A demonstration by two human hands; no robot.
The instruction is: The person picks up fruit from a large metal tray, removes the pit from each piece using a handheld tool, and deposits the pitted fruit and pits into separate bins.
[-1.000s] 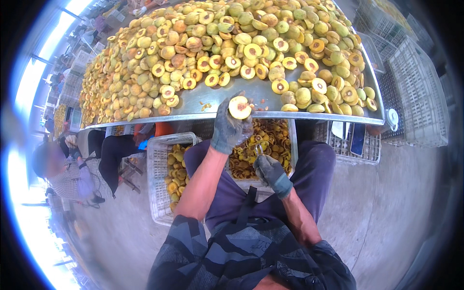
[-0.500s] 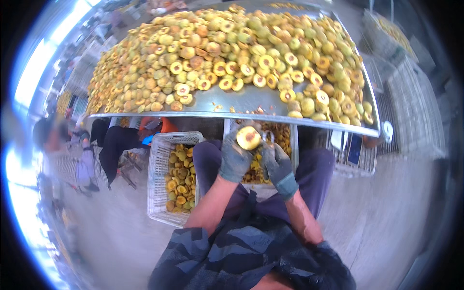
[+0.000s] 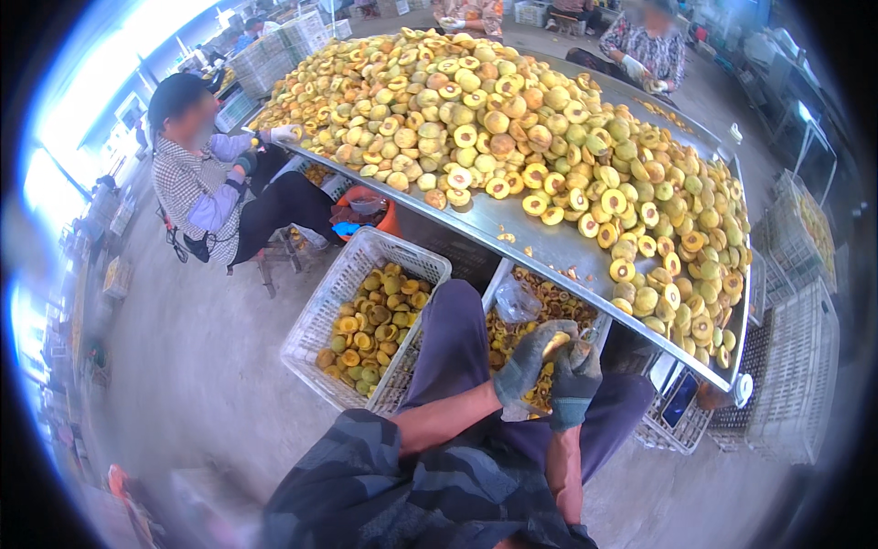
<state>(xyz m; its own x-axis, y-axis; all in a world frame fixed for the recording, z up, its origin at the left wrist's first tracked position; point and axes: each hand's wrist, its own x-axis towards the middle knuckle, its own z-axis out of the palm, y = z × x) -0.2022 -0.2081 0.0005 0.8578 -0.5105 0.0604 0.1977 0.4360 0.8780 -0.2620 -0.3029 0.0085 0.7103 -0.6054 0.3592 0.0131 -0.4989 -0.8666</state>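
My left hand [image 3: 525,364], in a dark grey work glove, is closed round a yellow peach half [image 3: 554,343], held low over a crate of scraps between my knees. Pressed up beside it is my gloved right hand [image 3: 577,373], its fingers curled against the fruit. The small looped metal tool seen in my right hand a moment ago is now hidden by the fingers. Beyond my hands, a metal table [image 3: 512,218] bears a big heap of halved peaches [image 3: 512,119], many with reddish pit areas facing up.
Left of my knee stands a white crate [image 3: 311,352] of peach halves. A clear plastic bag [image 3: 518,300] lies on the scraps. An orange bucket [image 3: 389,220] and a seated co-worker [image 3: 197,178] are farther left. A phone [image 3: 679,400] rests on a crate at right.
The view has swung left, bringing the seated co-worker and other people into clearer sight. My hands have come closer together, and the peach half's cut face no longer points up at me.
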